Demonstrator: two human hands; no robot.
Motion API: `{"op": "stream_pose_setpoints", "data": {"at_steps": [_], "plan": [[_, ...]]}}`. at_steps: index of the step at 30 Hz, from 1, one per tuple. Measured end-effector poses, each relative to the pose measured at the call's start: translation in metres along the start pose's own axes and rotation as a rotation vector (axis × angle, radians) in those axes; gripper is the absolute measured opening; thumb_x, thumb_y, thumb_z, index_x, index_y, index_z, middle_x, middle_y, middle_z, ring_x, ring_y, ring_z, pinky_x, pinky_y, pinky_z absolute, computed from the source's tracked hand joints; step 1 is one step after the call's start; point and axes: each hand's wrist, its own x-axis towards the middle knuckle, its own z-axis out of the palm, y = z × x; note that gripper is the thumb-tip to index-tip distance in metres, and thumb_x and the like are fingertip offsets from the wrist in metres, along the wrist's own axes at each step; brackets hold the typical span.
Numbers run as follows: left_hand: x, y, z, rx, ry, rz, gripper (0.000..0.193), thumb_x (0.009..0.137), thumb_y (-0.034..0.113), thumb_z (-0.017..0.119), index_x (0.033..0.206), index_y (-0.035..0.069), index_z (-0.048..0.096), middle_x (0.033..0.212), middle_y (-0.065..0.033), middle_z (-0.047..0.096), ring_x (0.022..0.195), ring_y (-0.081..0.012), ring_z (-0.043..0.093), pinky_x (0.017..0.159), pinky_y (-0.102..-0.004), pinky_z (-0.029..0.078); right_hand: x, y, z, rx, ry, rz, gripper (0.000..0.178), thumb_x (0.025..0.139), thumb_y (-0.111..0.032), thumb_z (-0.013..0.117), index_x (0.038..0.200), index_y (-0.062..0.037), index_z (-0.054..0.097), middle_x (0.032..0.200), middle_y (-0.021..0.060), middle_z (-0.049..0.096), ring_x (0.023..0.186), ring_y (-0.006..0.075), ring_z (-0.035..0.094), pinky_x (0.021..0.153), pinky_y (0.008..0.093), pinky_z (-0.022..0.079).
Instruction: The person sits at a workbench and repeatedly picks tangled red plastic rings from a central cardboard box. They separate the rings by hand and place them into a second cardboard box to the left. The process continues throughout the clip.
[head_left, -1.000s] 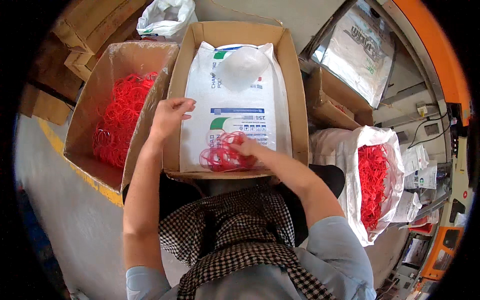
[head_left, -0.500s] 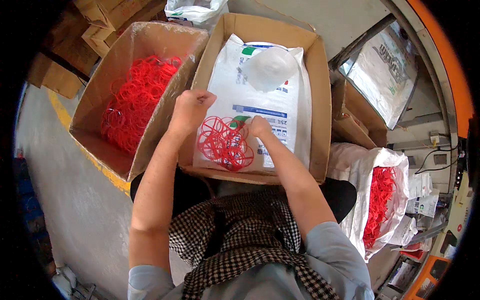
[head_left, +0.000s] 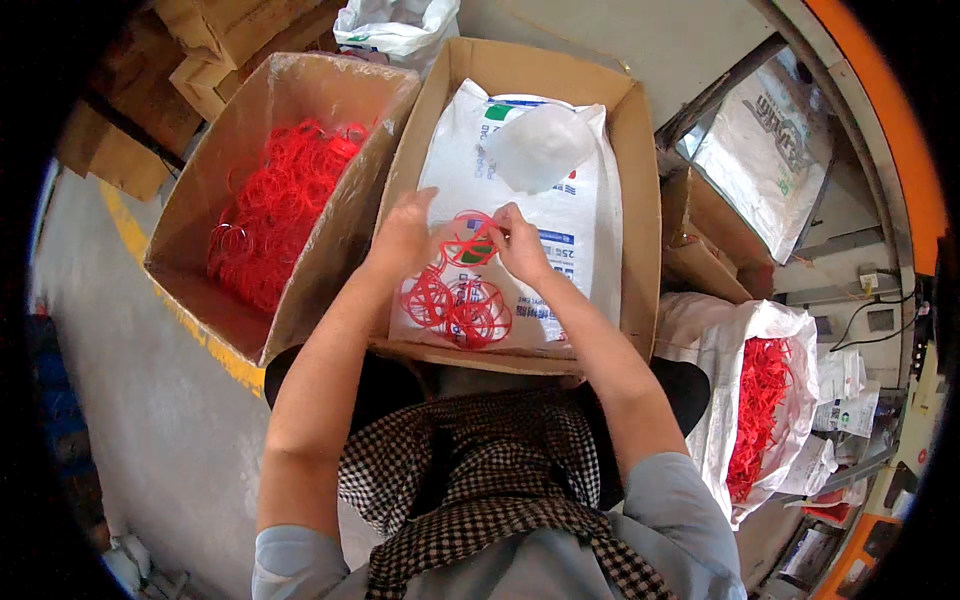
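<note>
- Red plastic rings (head_left: 458,290) – a tangled bunch of thin joined hoops, hanging btwn both hands over the middle cardboard box (head_left: 640,200). Bunch's long axis is running from upper right, by the fingertips, down toward the box's near edge, w/ the bigger clump sitting low and a single hoop sticking up top.
- Left hand (head_left: 405,235) is curling round the upper-left side of the bunch, fingers closed on it, thumb side pointing up toward the far end of the box.
- Right hand (head_left: 522,245) is pinching the top hoop w/ fingertips pressed together, the rest of the fingers tucked in. Both hands are touching the rings, just beside each other.
- Bottom of the bunch is lying on or just over a white printed sack (head_left: 590,210) that's lining the box; can't tell if it's actually resting on it.
- A crumpled white plastic piece (head_left: 540,145) is sitting on the sack further back, well apart from the hands.
- Left-side box (head_left: 190,190), lined w/ clear film, is holding a loose pile of the same red rings (head_left: 275,215).
- To the right, an open white bag (head_left: 700,340) is showing more red pieces (head_left: 755,410) inside.
- Person's checked garment (head_left: 480,480) is filling the lower middle.
</note>
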Motion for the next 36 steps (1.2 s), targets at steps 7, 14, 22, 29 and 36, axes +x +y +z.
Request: {"op": "stream_pose_setpoints", "data": {"at_steps": [7,14,22,29,36], "plan": [[0.018,0.038,0.008,-0.434,-0.374,-0.299,0.032,0.086,0.027,0.057,0.093,-0.004,0.058,0.072,-0.0124,0.058,0.069,-0.016,0.053,0.065,-0.0312,0.044,-0.014,-0.062,-0.066,0.404,-0.146,-0.049,0.017,0.087,-0.006,0.053,0.102,0.0,0.048,0.081,0.0101,0.063,0.075,0.0147,0.061,0.068,0.0267,0.048],[0.01,0.072,0.02,-0.756,-0.241,-0.344,0.025,0.093,0.02,0.045,0.084,-0.003,0.049,0.06,-0.0124,0.053,0.051,-0.0172,0.053,0.049,-0.0315,0.042,-0.034,-0.06,-0.094,0.318,0.184,-0.095,0.02,0.087,-0.012,0.056,0.1,0.0017,0.051,0.089,0.0128,0.061,0.071,0.0144,0.06,0.064,0.0285,0.048],[-0.003,0.112,0.02,-0.443,0.039,-0.164,0.018,0.093,0.015,0.043,0.084,0.0,0.043,0.057,-0.0144,0.052,0.05,-0.0232,0.054,0.046,-0.0355,0.041,-0.062,-0.088,-0.08,0.411,0.095,0.246,0.023,0.081,-0.017,0.065,0.088,0.004,0.059,0.074,0.0094,0.062,0.063,0.0094,0.057,0.054,0.024,0.046],[-0.007,0.107,0.038,-0.486,0.002,-0.143,0.012,0.092,0.011,0.044,0.087,0.001,0.042,0.061,-0.0135,0.054,0.053,-0.0233,0.056,0.049,-0.0346,0.043,-0.05,-0.053,-0.064,0.603,0.172,0.162,0.017,0.079,-0.008,0.064,0.091,0.0033,0.059,0.076,0.0041,0.061,0.067,0.0076,0.056,0.058,0.0222,0.047],[-0.005,0.104,0.04,-0.479,0.049,-0.065,0.006,0.091,0.007,0.044,0.091,0.001,0.042,0.069,-0.0163,0.056,0.063,-0.026,0.06,0.055,-0.037,0.045,-0.052,-0.068,-0.062,0.251,0.203,0.054,0.022,0.075,-0.008,0.066,0.093,-0.0006,0.056,0.076,0.0056,0.06,0.066,0.0093,0.054,0.059,0.0253,0.045]]}}
